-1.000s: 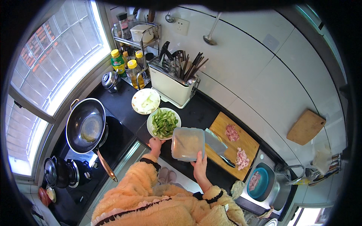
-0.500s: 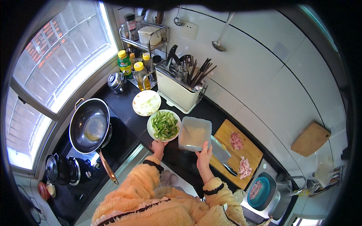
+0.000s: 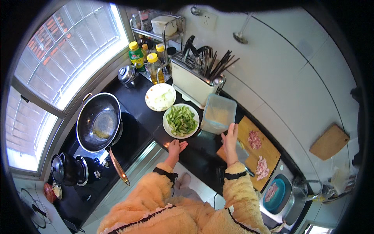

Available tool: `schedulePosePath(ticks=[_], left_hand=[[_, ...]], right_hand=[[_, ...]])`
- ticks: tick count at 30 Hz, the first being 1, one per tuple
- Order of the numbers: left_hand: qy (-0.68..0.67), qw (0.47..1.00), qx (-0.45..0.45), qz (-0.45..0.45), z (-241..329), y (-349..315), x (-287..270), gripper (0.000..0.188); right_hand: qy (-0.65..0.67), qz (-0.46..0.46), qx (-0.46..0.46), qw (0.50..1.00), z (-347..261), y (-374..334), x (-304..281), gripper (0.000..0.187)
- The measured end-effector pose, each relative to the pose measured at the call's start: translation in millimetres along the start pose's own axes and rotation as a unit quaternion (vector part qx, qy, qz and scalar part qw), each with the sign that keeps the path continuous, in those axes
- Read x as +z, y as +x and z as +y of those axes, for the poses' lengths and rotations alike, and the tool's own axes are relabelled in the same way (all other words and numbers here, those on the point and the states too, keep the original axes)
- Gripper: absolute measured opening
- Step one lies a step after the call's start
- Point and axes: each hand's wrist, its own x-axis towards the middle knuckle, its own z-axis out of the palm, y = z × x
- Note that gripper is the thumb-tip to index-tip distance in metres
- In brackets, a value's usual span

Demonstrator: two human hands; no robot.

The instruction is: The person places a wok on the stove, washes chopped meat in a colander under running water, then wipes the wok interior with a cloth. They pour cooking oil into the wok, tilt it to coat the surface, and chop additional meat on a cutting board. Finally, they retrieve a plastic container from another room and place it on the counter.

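My left hand (image 3: 176,149) is just in front of a white plate (image 3: 166,129) of sliced green peppers (image 3: 182,120), apart from its rim. Its fingers are loosely stretched to the right and hold nothing. With its fingers out straight, my right hand (image 3: 231,141) touches the near right side of a clear plastic container (image 3: 220,110) with something pale in it. This container stands between the pepper plate and a wooden cutting board (image 3: 269,147). Partly hidden by my right hand and sleeve, a cleaver (image 3: 241,153) lies on the board beside two heaps of chopped raw meat (image 3: 254,139).
A wok (image 3: 99,123) sits on the stove at left, its handle (image 3: 118,167) over the front edge. Behind the peppers are a plate of white slices (image 3: 160,97), a utensil holder (image 3: 194,80) and a bottle rack (image 3: 157,37). The sink (image 3: 293,206) holds a teal basin (image 3: 283,195).
My right hand has shifted the plastic container farther back, and its grip on the rim has loosened. My left hand has come off the pepper plate. The whole view has also turned slightly.
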Motion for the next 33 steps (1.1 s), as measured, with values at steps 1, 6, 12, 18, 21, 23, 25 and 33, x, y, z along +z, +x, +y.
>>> schedulePosePath(ticks=[1, 6, 12, 18, 21, 23, 25, 33], left_hand=[[-0.009, 1.0, -0.008, -0.003, 0.1, -15.5, -6.6, 0.024], [0.056, 0.996, -0.069, 0.011, -1.5, -103.9, -72.3, 0.038], [0.141, 0.98, -0.137, 0.026, 16.3, -169.0, -157.6, 0.038], [0.175, 0.97, -0.16, -0.044, 22.1, -182.4, -173.8, 0.035], [0.204, 0.955, -0.202, -0.079, 7.2, -177.1, -172.0, 0.033], [0.225, 0.943, -0.232, -0.082, -7.5, -169.4, -172.0, 0.032], [0.253, 0.933, -0.244, -0.081, -26.0, -161.6, -176.7, 0.032], [0.255, 0.924, -0.278, -0.067, -150.5, -87.2, -253.8, 0.033]], right_hand=[[-0.028, 0.009, 0.003, 1.0, -1.2, -10.3, -13.1, 0.076], [-0.076, -0.074, 0.01, 0.994, 8.8, -106.5, -95.8, 0.04], [-0.117, -0.018, 0.061, 0.991, 45.3, -232.3, -171.0, 0.028], [-0.125, 0.049, 0.12, 0.984, 95.6, -292.9, -220.4, 0.023], [-0.132, 0.057, 0.114, 0.983, 125.5, -307.0, -246.0, 0.02], [-0.145, 0.061, 0.114, 0.981, 147.3, -318.2, -263.7, 0.017], [-0.155, 0.07, 0.137, 0.976, 170.5, -334.9, -283.5, 0.015], [-0.39, -0.106, 0.269, 0.874, 302.7, -336.9, -334.8, 0.009]])
